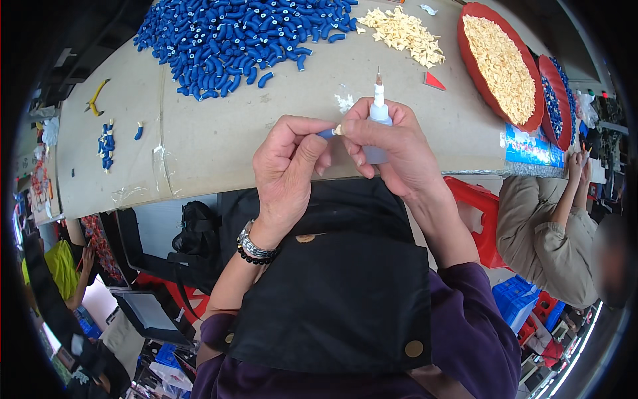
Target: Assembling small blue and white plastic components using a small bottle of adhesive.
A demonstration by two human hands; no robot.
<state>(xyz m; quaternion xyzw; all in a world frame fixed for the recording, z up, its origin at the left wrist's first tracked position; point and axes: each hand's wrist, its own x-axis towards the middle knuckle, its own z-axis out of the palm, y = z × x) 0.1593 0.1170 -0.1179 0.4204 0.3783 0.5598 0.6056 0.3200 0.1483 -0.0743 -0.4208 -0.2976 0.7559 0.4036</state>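
Observation:
My left hand [287, 166] pinches a small blue curved piece [325, 133] with a cream tip between thumb and forefinger. My right hand [392, 146] grips a small white squeeze bottle [379, 113] with a thin nozzle pointing up, and its fingertips meet the cream tip of the blue piece. Both hands hover over the near edge of the cardboard-covered table [219, 133]. A large heap of blue pieces [232, 36] lies at the far side, and a pile of cream pieces [404, 33] is beside it.
A red oval tray [495, 93] of cream pieces and a second red tray [553, 100] of blue pieces stand at the right. A few finished blue pieces [106, 145] and yellow pliers [95, 98] lie at the left. Another person [551, 226] sits at the right. A black bag [196, 233] is under the table.

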